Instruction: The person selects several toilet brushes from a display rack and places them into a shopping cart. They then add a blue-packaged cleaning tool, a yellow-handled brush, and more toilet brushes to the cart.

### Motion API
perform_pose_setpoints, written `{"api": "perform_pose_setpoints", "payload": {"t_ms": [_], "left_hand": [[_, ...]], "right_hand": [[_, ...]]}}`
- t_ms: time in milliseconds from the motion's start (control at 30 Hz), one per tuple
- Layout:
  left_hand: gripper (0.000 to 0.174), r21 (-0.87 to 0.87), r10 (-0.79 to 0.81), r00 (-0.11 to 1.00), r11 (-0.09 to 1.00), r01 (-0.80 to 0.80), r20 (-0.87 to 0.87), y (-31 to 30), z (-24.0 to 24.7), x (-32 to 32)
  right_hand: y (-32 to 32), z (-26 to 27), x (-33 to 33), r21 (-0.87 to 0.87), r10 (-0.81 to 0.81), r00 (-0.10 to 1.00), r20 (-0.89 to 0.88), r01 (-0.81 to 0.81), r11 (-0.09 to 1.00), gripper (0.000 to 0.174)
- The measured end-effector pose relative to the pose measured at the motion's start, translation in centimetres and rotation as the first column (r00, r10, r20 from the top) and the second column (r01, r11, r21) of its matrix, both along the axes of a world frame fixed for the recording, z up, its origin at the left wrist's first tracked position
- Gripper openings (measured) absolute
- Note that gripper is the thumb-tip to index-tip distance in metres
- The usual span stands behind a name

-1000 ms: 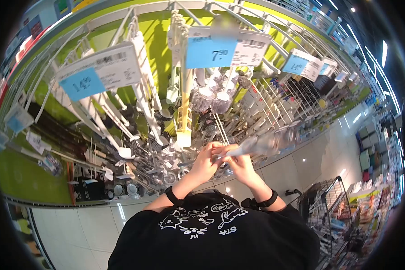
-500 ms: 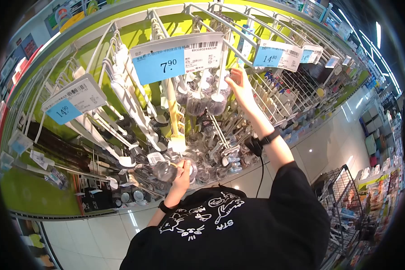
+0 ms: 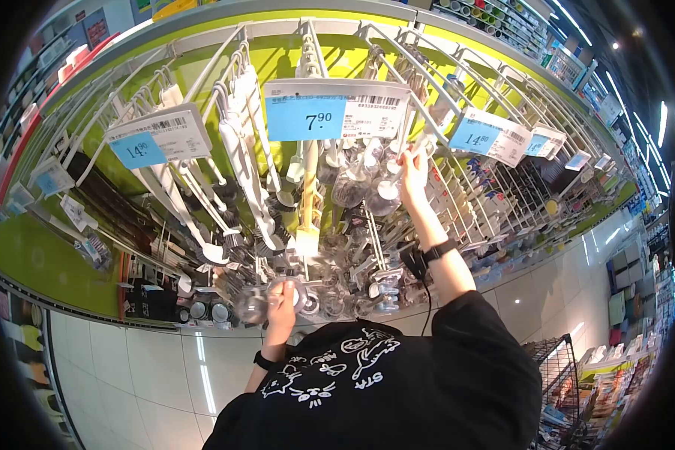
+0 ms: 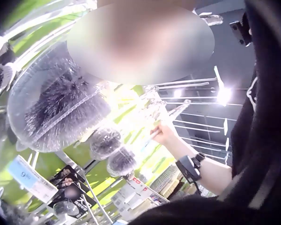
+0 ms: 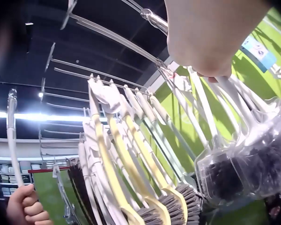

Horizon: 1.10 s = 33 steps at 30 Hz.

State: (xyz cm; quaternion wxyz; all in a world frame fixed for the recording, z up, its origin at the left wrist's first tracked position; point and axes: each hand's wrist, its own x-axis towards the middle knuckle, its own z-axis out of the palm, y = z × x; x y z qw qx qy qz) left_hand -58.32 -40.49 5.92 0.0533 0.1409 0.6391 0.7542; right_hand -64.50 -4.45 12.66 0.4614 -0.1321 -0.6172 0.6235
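Observation:
My left hand (image 3: 281,309) grips a brush whose grey bristle head, in a clear plastic cover (image 3: 252,306), faces left. The right wrist view shows this left hand (image 5: 29,207) curled round a white handle (image 5: 12,145). In the left wrist view the covered bristles (image 4: 61,105) are close up. My raised right hand (image 3: 415,178) pinches the upper handle of a hanging brush, above its covered head (image 3: 383,196). From the right wrist, my hand (image 5: 213,40) hides part of the white handle (image 5: 234,101); several wrapped grey heads (image 5: 262,161) hang below.
White and yellow brushes (image 3: 307,187) hang left of my right hand, under a 7.90 price tag (image 3: 307,112). Wire hooks and a 14.80 tag (image 3: 472,135) are on the right. A wire cart (image 3: 555,375) stands on the floor at lower right.
From together at the centre, my hands have moved apart: the left, with the brush, to the lower left, the right up to the rack. Its fingers have since closed on a hanging handle.

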Motion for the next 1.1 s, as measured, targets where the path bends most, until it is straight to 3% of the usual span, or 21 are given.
{"api": "perform_pose_setpoints", "payload": {"t_ms": [200,300,367,467,533,700,800,933,1033,1100], "left_hand": [[0.036,0.074,0.101,0.994,0.993,-0.097,-0.043,-1.9,1.3,-0.7],[0.037,0.066,0.192,0.977,0.98,-0.186,-0.097,-4.0,-0.1,-1.5],[0.037,0.094,0.187,0.975,0.98,-0.176,-0.123,-5.6,0.1,-2.0],[0.038,0.108,0.174,0.974,0.981,-0.16,-0.146,-7.1,0.9,-2.5],[0.038,0.085,0.139,0.978,0.988,-0.127,-0.154,-8.2,0.9,-2.9],[0.04,0.055,-0.105,0.98,0.992,0.116,-0.17,-8.4,-0.5,-3.3],[0.038,0.073,-0.219,0.957,0.969,0.236,-0.189,-6.4,-1.0,-2.7],[0.038,0.139,-0.368,0.919,0.912,0.386,-0.14,-3.0,-0.7,-0.6],[0.038,0.148,-0.455,0.876,0.866,0.477,-0.161,-0.5,-0.7,1.9],[0.037,0.143,-0.514,0.836,0.828,0.542,-0.193,1.4,-0.1,4.4]], "right_hand": [[-3.9,0.0,7.9,0.008,-0.004,0.996,-0.09,0.004,1.0,0.008],[-5.3,0.0,12.0,0.03,-0.045,0.999,0.013,0.044,0.999,0.014],[-6.4,0.5,14.2,0.004,-0.013,1.0,-0.001,0.013,1.0,0.014],[-7.5,1.1,17.3,0.103,-0.008,1.0,0.013,0.007,0.995,0.015],[-8.5,1.4,18.9,0.082,-0.02,1.0,-0.011,0.021,0.996,0.012],[-12.2,-0.3,25.3,0.095,-0.219,0.962,0.161,0.206,0.974,0.006],[-14.3,0.3,30.2,0.075,-0.31,0.938,0.157,0.302,0.95,0.014],[-16.0,1.5,36.7,-0.064,-0.496,0.864,-0.088,0.492,0.868,0.024],[-17.3,1.4,41.8,-0.029,-0.614,0.77,-0.174,0.62,0.784,0.031],[-18.6,1.6,45.7,-0.093,-0.681,0.706,-0.193,0.678,0.729,0.032]]}}
